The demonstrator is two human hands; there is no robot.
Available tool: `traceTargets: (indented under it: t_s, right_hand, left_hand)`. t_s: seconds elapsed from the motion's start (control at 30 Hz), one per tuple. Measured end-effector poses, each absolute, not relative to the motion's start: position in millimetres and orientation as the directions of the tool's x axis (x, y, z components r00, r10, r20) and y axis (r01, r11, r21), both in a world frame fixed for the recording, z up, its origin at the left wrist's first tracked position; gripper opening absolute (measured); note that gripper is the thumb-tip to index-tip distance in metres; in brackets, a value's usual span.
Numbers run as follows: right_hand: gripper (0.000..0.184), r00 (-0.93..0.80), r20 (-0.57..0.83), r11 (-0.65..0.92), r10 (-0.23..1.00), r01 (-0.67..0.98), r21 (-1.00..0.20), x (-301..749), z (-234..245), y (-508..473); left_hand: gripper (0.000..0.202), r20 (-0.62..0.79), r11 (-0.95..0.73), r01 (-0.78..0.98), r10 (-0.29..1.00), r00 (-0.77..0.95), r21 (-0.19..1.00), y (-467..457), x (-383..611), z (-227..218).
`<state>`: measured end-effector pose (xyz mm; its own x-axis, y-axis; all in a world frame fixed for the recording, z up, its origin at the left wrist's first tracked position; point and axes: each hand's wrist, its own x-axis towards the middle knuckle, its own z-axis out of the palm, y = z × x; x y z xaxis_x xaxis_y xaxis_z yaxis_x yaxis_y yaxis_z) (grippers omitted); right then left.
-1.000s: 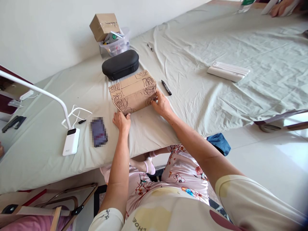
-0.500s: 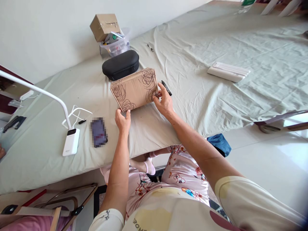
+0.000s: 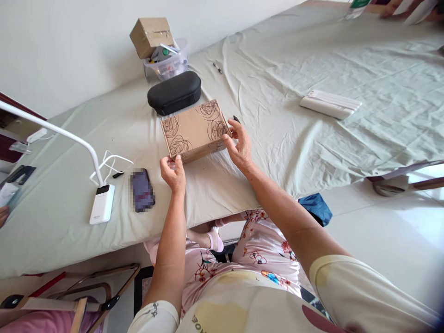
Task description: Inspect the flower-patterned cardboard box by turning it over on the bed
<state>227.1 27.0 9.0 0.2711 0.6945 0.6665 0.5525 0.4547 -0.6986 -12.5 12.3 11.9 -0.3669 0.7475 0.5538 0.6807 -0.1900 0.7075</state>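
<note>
A brown cardboard box (image 3: 194,127) with dark scribbled swirls at the corners of its top lies on the cloth-covered table in front of me. At its near left corner, my left hand (image 3: 173,173) grips the edge with thumb and fingers. My right hand (image 3: 239,144) holds the right end, thumb on the top corner and fingers round the side. A black marker (image 3: 236,119) lies just past my right fingers, partly hidden by them. Directly behind the box sits a black oval zip case (image 3: 174,92).
A white desk lamp (image 3: 102,204) and a blurred-out phone (image 3: 142,189) are at left. Behind stands a clear plastic basket (image 3: 169,67) under a carton (image 3: 151,36). A pen (image 3: 217,68) and a white flat object (image 3: 330,104) lie to the right. Another person's hand (image 3: 3,215) shows at far left.
The box has tipped so its decorated face now lies more level and its front side shows. Both hands moved slightly with it. At far left, the other person's hand now has a pale item near it.
</note>
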Motion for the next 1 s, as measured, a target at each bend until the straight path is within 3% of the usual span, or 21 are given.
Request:
traceTargets:
  t_s: [0.2,0.4,0.63,0.83,1.0]
  right_hand:
    - [0.06,0.259,0.668,0.505,0.697,0.484,-0.715,223.4,16.9,19.0]
    - [0.053,0.202,0.703,0.585,0.682,0.425,-0.691,220.7,19.2,16.1]
    - [0.048,-0.049,0.752,0.713,0.657,0.363,-0.6,207.6,19.3,3.4]
    - [0.05,-0.233,0.771,0.793,0.593,0.337,-0.508,190.8,13.6,-1.4]
    - [0.05,-0.131,0.727,0.696,0.674,0.44,-0.567,196.7,7.6,5.5]
  left_hand:
    - [0.022,0.552,-0.212,0.643,0.737,-0.389,0.736,17.0,-14.8,7.0]
    - [0.058,0.571,-0.284,0.611,0.745,-0.345,0.739,18.5,-17.5,3.0]
    - [0.085,0.587,-0.356,0.668,0.796,-0.149,0.653,18.4,-15.4,-2.1]
    - [0.07,0.678,-0.522,0.657,0.735,0.023,0.544,10.3,-3.7,-2.5]
    - [0.066,0.783,-0.618,0.662,0.618,0.077,0.423,7.6,8.0,-3.1]
